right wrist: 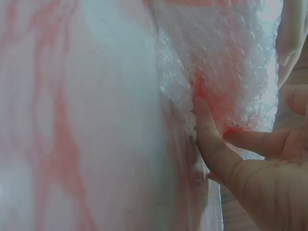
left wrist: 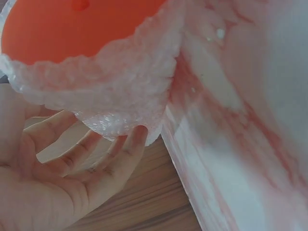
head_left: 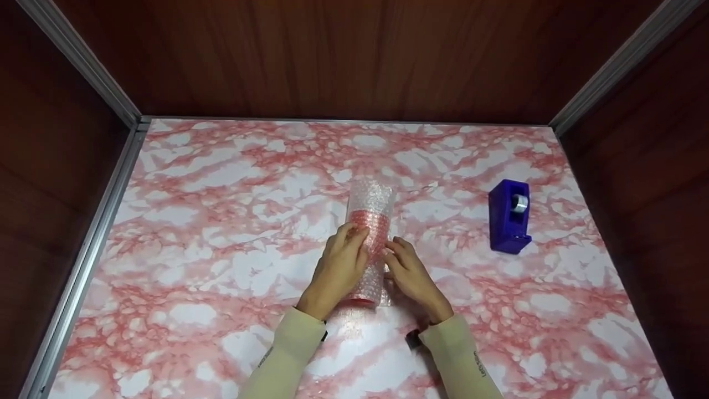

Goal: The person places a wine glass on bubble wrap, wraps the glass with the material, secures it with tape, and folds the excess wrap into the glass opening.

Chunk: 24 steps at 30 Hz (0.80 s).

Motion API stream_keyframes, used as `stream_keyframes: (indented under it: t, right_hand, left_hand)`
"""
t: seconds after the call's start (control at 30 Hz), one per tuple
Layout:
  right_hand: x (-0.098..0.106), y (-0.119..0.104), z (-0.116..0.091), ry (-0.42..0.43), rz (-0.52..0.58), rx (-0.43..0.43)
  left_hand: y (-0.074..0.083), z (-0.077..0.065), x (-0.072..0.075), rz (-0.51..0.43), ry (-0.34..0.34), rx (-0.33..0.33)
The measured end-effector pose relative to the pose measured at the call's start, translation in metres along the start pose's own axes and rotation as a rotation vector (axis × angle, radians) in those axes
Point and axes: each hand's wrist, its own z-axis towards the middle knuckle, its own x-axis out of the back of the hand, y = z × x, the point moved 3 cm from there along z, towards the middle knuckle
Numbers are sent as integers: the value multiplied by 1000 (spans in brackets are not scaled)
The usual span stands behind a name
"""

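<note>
A red-orange cylinder point(left wrist: 82, 33) wrapped in clear bubble wrap point(head_left: 372, 194) lies lengthwise in the middle of the table. Its flat orange end faces the person, and the wrap reaches well beyond its far end. My left hand point(head_left: 340, 263) holds the roll from the left, thumb on top and fingers curved round the side, as the left wrist view shows. On the right side, my right hand point(head_left: 411, 272) presses its fingertips on the wrap near a loose edge. In the right wrist view its fingers point(right wrist: 207, 127) are nearly straight, and red shows through where they press.
A blue tape dispenser point(head_left: 507, 219) with a roll of clear tape point(head_left: 519, 203) stands to the right of the hands. The table point(head_left: 221, 266) has a red and white marbled cover. Dark wood panels point(head_left: 343, 61) with metal edging enclose its back and sides.
</note>
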Motion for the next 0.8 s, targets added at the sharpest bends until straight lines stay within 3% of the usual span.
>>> stream_keyframes:
  t: [0.27,0.5,0.8]
  right_hand:
    - [4,5,3,25,0,39]
    - [5,8,5,37,85,-5]
    - [9,10,4,40,114,-73]
  left_hand:
    - [10,-1,-5,96,-29,1]
    - [14,-1,-8,150,-16,-23]
    - [22,1,-11,186,-71,10]
